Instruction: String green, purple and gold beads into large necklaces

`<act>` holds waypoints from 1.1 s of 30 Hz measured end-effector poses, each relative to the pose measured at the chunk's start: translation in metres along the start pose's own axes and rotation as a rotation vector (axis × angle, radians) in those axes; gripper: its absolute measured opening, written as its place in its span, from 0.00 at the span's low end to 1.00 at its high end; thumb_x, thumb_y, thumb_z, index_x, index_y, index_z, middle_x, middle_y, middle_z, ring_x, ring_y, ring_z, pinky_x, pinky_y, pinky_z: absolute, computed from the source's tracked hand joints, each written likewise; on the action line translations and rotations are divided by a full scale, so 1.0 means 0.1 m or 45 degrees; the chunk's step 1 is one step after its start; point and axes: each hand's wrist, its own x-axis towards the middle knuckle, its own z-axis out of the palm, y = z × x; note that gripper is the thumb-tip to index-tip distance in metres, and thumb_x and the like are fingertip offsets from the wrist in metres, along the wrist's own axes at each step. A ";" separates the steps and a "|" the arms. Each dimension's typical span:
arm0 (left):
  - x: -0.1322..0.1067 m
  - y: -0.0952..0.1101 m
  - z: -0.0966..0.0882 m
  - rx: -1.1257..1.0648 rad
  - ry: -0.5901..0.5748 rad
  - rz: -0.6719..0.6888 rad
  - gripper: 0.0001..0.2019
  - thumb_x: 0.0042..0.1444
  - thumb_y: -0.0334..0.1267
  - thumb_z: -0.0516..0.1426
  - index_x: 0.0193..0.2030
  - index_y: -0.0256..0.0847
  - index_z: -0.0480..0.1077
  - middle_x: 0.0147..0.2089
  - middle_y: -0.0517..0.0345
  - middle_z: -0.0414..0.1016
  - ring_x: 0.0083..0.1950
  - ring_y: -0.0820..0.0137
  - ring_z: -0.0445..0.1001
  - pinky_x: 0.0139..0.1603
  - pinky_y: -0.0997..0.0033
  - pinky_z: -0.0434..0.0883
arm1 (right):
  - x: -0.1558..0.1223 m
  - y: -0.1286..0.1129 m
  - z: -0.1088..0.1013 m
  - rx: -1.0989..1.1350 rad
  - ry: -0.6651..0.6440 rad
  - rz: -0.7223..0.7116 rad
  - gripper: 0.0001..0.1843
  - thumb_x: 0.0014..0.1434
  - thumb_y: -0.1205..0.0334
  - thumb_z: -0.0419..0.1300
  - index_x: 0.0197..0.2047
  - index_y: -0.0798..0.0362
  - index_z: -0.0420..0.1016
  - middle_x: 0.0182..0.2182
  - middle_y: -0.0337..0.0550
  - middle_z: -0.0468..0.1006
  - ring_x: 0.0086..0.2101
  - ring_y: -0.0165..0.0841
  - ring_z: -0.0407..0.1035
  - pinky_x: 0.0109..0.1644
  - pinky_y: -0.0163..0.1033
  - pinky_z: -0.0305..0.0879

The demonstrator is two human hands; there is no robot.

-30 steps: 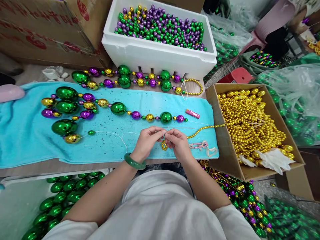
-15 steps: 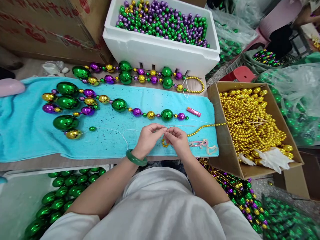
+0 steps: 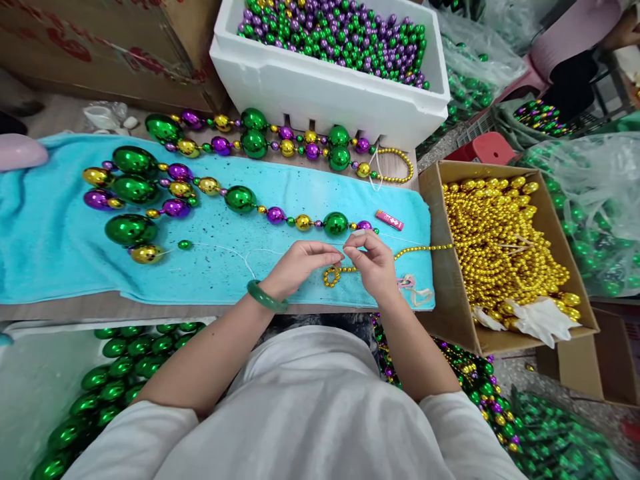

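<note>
Closest to us, a person in a white shirt is working bare-handed at a counter spread with a blue towel. The left hand and right hand are poised with fingertips almost touching, just above a gold bead strand that is reaching from a cardboard box at right and ending in a loop on the towel. Both are showing a narrow thumb-and-finger grip, apparently on the white thread, though we are finding the part between them too fine to confirm. The thread is trailing left to a small green bead. We are judging this to be a threading or tying step; the next move is calling for a steady pinch and slack running free of the gold loop. Behind the hands, a garland is curving across the towel, a small pink item resting just beside its right end. Beyond, a second garland is lying before a white foam box of small beads.
</note>
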 end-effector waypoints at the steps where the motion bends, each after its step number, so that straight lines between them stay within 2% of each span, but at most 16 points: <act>1: 0.01 -0.01 -0.01 -0.081 -0.032 -0.022 0.10 0.42 0.43 0.67 0.28 0.40 0.79 0.31 0.55 0.80 0.36 0.67 0.75 0.47 0.64 0.69 | 0.00 0.00 -0.01 0.019 0.012 -0.015 0.07 0.56 0.59 0.62 0.27 0.51 0.71 0.32 0.42 0.70 0.37 0.34 0.66 0.35 0.39 0.64; 6: 0.04 -0.08 -0.02 -0.421 -0.167 -0.146 0.11 0.42 0.42 0.68 0.28 0.35 0.79 0.26 0.55 0.76 0.31 0.70 0.73 0.41 0.66 0.68 | 0.00 0.03 -0.10 0.111 0.078 -0.059 0.06 0.57 0.60 0.62 0.30 0.51 0.72 0.35 0.42 0.71 0.35 0.33 0.65 0.39 0.42 0.66; 10: 0.08 -0.15 -0.02 -0.552 -0.159 -0.280 0.11 0.45 0.41 0.67 0.31 0.34 0.79 0.24 0.58 0.71 0.26 0.76 0.68 0.31 0.72 0.64 | -0.02 0.07 -0.13 0.113 0.084 -0.058 0.05 0.56 0.60 0.62 0.30 0.50 0.73 0.36 0.41 0.72 0.35 0.32 0.65 0.40 0.43 0.67; 13: 0.09 -0.16 -0.02 -0.536 -0.151 -0.339 0.11 0.44 0.39 0.67 0.32 0.34 0.79 0.23 0.59 0.71 0.26 0.77 0.67 0.31 0.73 0.63 | -0.05 0.07 -0.13 0.115 0.085 -0.040 0.05 0.56 0.59 0.62 0.30 0.51 0.73 0.36 0.42 0.72 0.35 0.32 0.65 0.38 0.41 0.67; 18: 0.06 -0.09 -0.01 -0.386 -0.222 -0.358 0.11 0.39 0.38 0.69 0.27 0.33 0.77 0.25 0.55 0.74 0.27 0.74 0.70 0.31 0.73 0.64 | -0.04 0.09 -0.14 0.106 0.139 -0.059 0.06 0.55 0.60 0.63 0.30 0.51 0.73 0.36 0.42 0.71 0.35 0.32 0.65 0.34 0.38 0.65; 22: 0.07 -0.07 -0.01 -0.415 -0.123 -0.372 0.10 0.40 0.37 0.69 0.26 0.33 0.75 0.27 0.55 0.75 0.24 0.76 0.68 0.25 0.74 0.61 | 0.00 0.18 -0.14 -0.067 0.273 -0.120 0.05 0.57 0.61 0.61 0.30 0.51 0.71 0.34 0.42 0.71 0.34 0.32 0.66 0.34 0.39 0.64; 25: 0.08 -0.07 0.03 -0.594 -0.045 -0.292 0.09 0.40 0.36 0.68 0.26 0.33 0.75 0.29 0.56 0.75 0.25 0.77 0.68 0.27 0.73 0.64 | -0.03 0.27 -0.07 -0.304 0.365 -0.267 0.06 0.60 0.64 0.59 0.30 0.51 0.69 0.32 0.42 0.71 0.35 0.34 0.66 0.36 0.40 0.64; 29: 0.11 -0.09 0.13 -0.753 0.133 -0.080 0.09 0.40 0.37 0.68 0.27 0.35 0.77 0.32 0.55 0.77 0.29 0.78 0.67 0.32 0.74 0.66 | -0.13 0.36 0.09 -0.598 0.310 -0.489 0.07 0.63 0.68 0.54 0.32 0.51 0.67 0.32 0.43 0.70 0.37 0.36 0.66 0.40 0.43 0.65; 33: 0.14 -0.11 0.19 -0.472 0.294 0.047 0.10 0.40 0.40 0.68 0.28 0.37 0.79 0.31 0.56 0.77 0.29 0.77 0.65 0.33 0.74 0.64 | -0.19 0.35 0.16 -0.787 0.211 -0.650 0.06 0.63 0.70 0.52 0.36 0.51 0.68 0.35 0.47 0.69 0.40 0.38 0.65 0.44 0.45 0.65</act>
